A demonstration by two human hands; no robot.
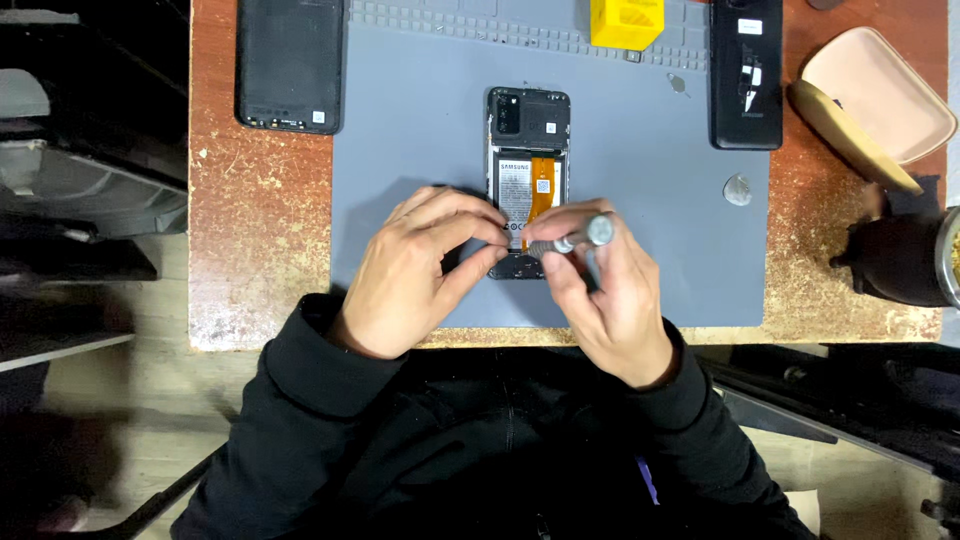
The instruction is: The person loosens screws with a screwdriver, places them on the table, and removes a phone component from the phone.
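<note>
1. The opened black smartphone, its back cover off so that the pale battery and an orange flex ribbon show, lies face down in the middle of the grey silicone work mat, its camera end pointing away from the person.
2. The left hand rests on the mat at the phone's lower left, its fingertips pinched together against the phone's lower part; whether they grip anything small cannot be told.
3. The right hand is closed round a slim silver metal screwdriver, which lies nearly level with its tip towards the phone's lower end.
4. A second black phone back lies at the mat's upper left on the worn brown table.
5. A black phone with a white label lies at the mat's upper right.
6. A yellow plastic block stands at the mat's far edge.
7. A pink tray sits on the table to the right, well apart from the hands.
</note>
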